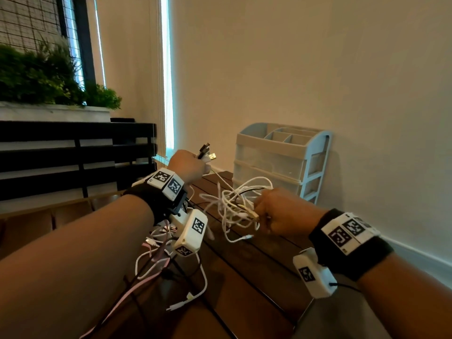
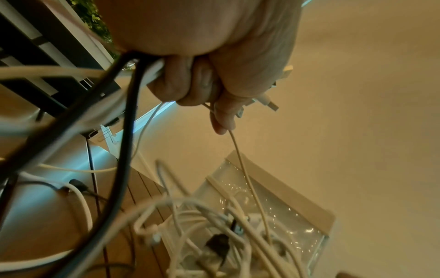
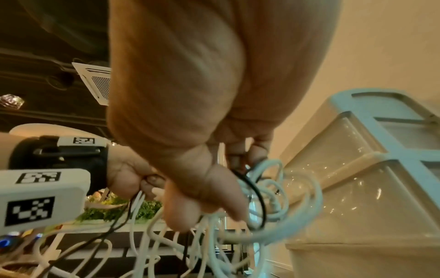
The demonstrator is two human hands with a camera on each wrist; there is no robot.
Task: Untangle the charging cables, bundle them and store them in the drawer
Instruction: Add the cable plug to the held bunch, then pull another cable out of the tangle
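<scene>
White cables (image 1: 234,201), tangled, both hands gripping

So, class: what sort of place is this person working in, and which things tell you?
Probably a room in a home or office: a plastic drawer organizer on a wooden table, and a planter of greenery by a window.

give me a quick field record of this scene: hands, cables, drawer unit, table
left hand: left hand raised, grip closed round the plug ends of several cables
right hand: right hand grips the tangled bunch of white and black charging cables
loose cables: pink, white and black cables hang below the left wrist
drawer unit: pale blue plastic drawer unit with clear drawers against the wall, drawers shut
table: dark slatted wooden table
</scene>
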